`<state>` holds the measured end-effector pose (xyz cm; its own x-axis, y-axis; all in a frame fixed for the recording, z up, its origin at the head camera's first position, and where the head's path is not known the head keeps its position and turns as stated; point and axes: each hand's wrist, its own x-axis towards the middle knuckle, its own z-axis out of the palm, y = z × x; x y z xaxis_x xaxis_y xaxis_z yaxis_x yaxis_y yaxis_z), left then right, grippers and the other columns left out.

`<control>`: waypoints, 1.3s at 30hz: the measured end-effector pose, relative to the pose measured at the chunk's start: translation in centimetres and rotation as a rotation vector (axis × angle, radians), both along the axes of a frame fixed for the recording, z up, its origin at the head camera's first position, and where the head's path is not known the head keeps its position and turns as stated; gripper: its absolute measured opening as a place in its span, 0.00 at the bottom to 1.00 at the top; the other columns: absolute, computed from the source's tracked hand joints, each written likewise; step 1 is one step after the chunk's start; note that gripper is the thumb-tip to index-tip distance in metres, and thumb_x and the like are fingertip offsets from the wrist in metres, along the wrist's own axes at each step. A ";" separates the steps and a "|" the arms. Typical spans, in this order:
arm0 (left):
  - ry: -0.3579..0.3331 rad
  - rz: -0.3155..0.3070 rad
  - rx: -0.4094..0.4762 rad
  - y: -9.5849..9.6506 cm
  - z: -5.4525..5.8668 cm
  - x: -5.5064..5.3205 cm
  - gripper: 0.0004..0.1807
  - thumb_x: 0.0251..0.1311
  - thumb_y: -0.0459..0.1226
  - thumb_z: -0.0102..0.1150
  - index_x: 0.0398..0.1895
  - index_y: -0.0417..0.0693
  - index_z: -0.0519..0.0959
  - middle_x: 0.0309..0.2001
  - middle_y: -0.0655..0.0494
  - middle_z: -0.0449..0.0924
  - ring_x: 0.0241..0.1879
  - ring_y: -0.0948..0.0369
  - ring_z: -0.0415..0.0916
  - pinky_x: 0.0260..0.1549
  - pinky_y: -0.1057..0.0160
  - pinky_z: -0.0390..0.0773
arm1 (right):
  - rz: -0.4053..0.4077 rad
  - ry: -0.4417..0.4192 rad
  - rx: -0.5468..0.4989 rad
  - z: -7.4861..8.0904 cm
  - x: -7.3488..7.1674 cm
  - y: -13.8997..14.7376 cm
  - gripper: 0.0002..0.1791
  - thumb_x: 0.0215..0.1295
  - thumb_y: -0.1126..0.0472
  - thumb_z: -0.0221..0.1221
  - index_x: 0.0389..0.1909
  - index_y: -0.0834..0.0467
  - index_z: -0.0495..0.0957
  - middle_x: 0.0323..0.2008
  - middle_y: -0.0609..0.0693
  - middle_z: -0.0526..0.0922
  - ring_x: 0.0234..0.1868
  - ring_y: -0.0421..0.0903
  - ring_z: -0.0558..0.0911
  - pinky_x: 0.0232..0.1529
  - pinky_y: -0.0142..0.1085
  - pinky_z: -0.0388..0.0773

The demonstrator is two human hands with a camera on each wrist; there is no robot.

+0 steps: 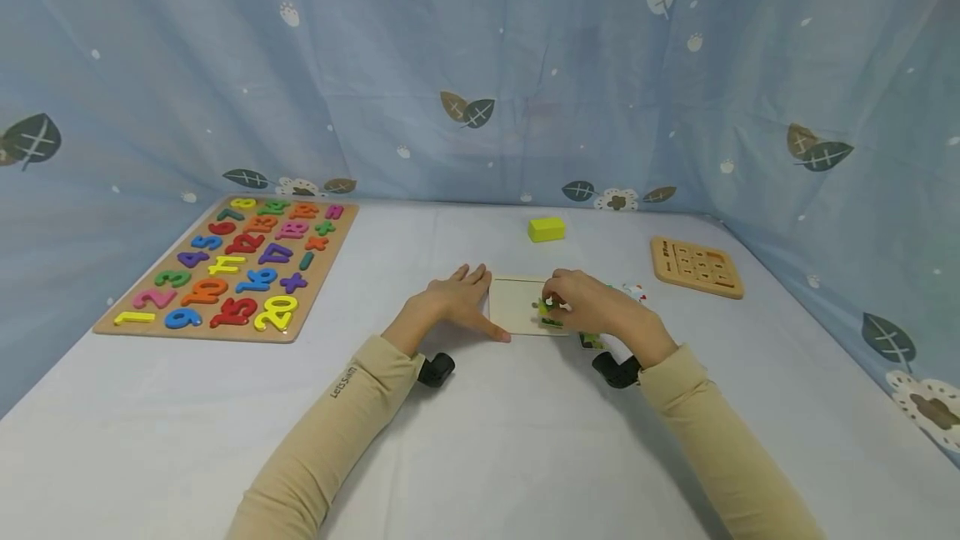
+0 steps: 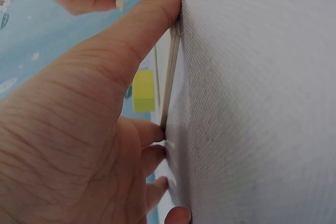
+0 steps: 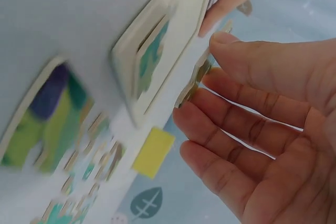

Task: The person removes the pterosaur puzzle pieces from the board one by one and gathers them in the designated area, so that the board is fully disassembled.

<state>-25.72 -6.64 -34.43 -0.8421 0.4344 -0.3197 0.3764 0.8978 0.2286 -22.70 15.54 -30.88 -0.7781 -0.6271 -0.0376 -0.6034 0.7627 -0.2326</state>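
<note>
My right hand (image 1: 596, 304) pinches a green jigsaw piece (image 3: 195, 77) between thumb and fingers, over the right part of a shallow cream wooden puzzle tray (image 1: 513, 307). The piece is tilted on edge in the right wrist view. One teal and green piece (image 3: 151, 59) lies inside the tray in a corner. At the tray's left side rests my left hand (image 1: 459, 302), its fingers spread and straight along the far left and its thumb at the near edge. A larger printed piece (image 3: 55, 119) lies on the table just outside the tray.
More loose jigsaw pieces (image 3: 86, 169) lie to the tray's right. Behind it stands a yellow block (image 1: 547, 229). A wooden board of coloured numbers (image 1: 316, 277) lies at left, a small wooden number board (image 1: 663, 269) at right. Black wrist devices (image 1: 437, 370) sit under both wrists.
</note>
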 end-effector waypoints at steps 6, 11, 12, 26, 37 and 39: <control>-0.005 -0.001 -0.001 0.0 0.0 0.1 0.64 0.47 0.70 0.58 0.78 0.49 0.39 0.78 0.54 0.33 0.78 0.51 0.31 0.69 0.40 0.52 | -0.002 0.005 0.001 -0.2 0.4 1.6 0.10 0.62 0.69 0.61 0.43 0.67 0.80 0.39 0.57 0.80 0.39 0.49 0.79 0.41 0.39 0.78; -0.003 -0.002 -0.002 -0.1 0.0 0.1 0.64 0.47 0.70 0.58 0.78 0.50 0.38 0.78 0.55 0.32 0.78 0.51 0.31 0.69 0.40 0.53 | -0.010 -0.013 0.002 -0.1 0.8 2.8 0.09 0.62 0.69 0.61 0.43 0.67 0.80 0.39 0.56 0.79 0.37 0.47 0.78 0.39 0.38 0.77; -0.001 -0.002 -0.002 -0.1 0.0 0.1 0.64 0.47 0.70 0.58 0.78 0.50 0.38 0.78 0.55 0.32 0.78 0.51 0.31 0.69 0.40 0.53 | -0.014 -0.013 0.003 -0.1 0.9 3.0 0.09 0.62 0.68 0.61 0.42 0.66 0.80 0.39 0.56 0.79 0.38 0.47 0.78 0.38 0.38 0.77; 0.001 0.002 -0.003 -0.1 -0.3 -0.1 0.65 0.46 0.71 0.58 0.78 0.50 0.38 0.78 0.55 0.32 0.78 0.52 0.30 0.69 0.41 0.53 | -0.052 0.034 0.030 -0.6 2.0 6.0 0.06 0.59 0.68 0.63 0.37 0.64 0.81 0.35 0.53 0.80 0.34 0.44 0.76 0.42 0.43 0.77; 0.008 -0.004 0.003 -0.1 -0.4 -0.1 0.65 0.46 0.71 0.58 0.78 0.49 0.39 0.78 0.55 0.32 0.77 0.51 0.30 0.69 0.41 0.52 | -0.031 0.049 0.050 -1.1 2.6 7.9 0.06 0.58 0.71 0.63 0.36 0.63 0.81 0.33 0.50 0.78 0.33 0.42 0.75 0.34 0.35 0.74; 0.008 -0.004 0.003 0.0 -0.5 -0.1 0.65 0.46 0.71 0.58 0.78 0.49 0.39 0.78 0.55 0.32 0.77 0.51 0.30 0.69 0.41 0.52 | -0.035 0.043 0.057 -1.2 2.7 8.2 0.06 0.58 0.71 0.63 0.37 0.64 0.81 0.33 0.50 0.78 0.33 0.41 0.75 0.33 0.35 0.74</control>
